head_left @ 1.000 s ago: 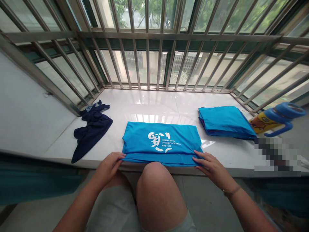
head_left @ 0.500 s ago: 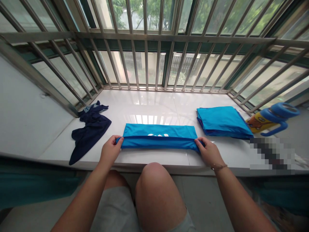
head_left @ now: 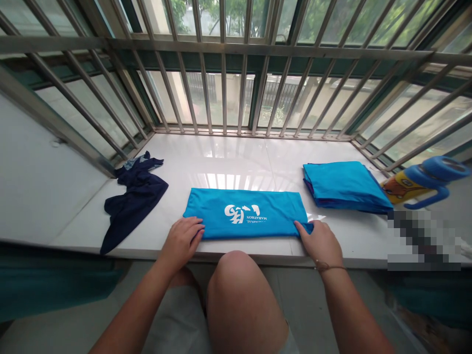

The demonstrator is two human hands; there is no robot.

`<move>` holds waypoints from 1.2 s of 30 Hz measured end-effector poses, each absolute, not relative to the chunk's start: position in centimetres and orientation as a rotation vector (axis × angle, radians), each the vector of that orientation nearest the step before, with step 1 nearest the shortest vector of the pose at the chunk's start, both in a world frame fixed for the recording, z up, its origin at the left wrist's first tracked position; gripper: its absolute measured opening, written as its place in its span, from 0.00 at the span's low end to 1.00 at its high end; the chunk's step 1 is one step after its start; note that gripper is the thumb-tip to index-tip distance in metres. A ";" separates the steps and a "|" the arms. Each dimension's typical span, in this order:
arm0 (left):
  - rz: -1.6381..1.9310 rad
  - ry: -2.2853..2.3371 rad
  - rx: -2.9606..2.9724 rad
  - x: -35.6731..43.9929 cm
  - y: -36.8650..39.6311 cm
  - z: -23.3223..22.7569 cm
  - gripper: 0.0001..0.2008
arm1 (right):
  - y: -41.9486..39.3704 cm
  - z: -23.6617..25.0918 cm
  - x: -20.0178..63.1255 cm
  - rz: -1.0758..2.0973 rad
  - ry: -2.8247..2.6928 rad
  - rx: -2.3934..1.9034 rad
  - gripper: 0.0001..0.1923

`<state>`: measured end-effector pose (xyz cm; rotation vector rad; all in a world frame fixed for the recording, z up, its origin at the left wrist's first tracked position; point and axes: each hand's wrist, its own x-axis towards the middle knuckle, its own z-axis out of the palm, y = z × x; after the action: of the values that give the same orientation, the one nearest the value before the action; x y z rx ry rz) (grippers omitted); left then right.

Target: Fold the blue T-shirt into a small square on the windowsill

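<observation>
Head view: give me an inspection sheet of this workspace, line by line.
Surface: glossy white sill, reflecting the window.
Job's things: folded blue shirt, white print up, lying flat at the near edge.
Clutter: crumpled navy garment left; folded blue stack right; blue-handled bottle beyond it.
Hands: left hand and right hand rest on the shirt's near corners.
Cables: nothing seen.
Surroundings: metal window bars, greenery outside.
</observation>
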<state>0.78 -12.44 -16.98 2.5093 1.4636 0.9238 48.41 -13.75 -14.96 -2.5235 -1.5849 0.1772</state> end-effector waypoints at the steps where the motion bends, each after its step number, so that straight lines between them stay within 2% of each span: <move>1: 0.887 1.441 2.521 0.8 -12.5 -17.5 0.12 | -13.6 -14.9 48.2 0.190 -1.615 -2.529 0.30; 5: 0.877 1.468 2.464 -0.1 -11.3 -18.6 0.16 | -12.5 -14.5 48.3 0.288 -1.604 -2.558 0.25; 12: 0.970 1.469 2.335 -2.7 -7.7 -18.2 0.16 | -11.1 -14.8 50.5 0.269 -1.396 -2.586 0.27; 19: 0.973 1.544 2.419 -1.5 -8.9 -17.8 0.11 | -11.1 -13.9 49.7 0.275 -1.208 -2.496 0.22; 22: 0.992 1.526 2.428 -1.4 -9.6 -17.2 0.10 | -10.4 -12.7 48.1 0.213 -1.164 -2.455 0.23; 25: 0.941 1.451 2.424 -1.5 -9.7 -16.6 0.10 | -8.9 -10.7 45.1 0.120 -1.209 -2.305 0.23; 27: 0.861 1.412 2.420 -1.5 -9.6 -16.3 0.10 | -7.6 -9.2 42.0 0.065 -1.335 -2.144 0.20; 31: 0.824 1.417 2.344 -1.5 -9.1 -16.3 0.10 | -5.6 -6.8 33.2 0.070 -1.804 -1.775 0.11; 36: 0.822 1.438 2.286 -2.0 -8.4 -17.2 0.08 | -6.7 -7.0 21.2 0.213 -2.486 -1.348 0.10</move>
<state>-2.03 -8.42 -17.18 2.2861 1.4379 0.8222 21.16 -6.68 -7.02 -1.3478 -2.4856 0.2132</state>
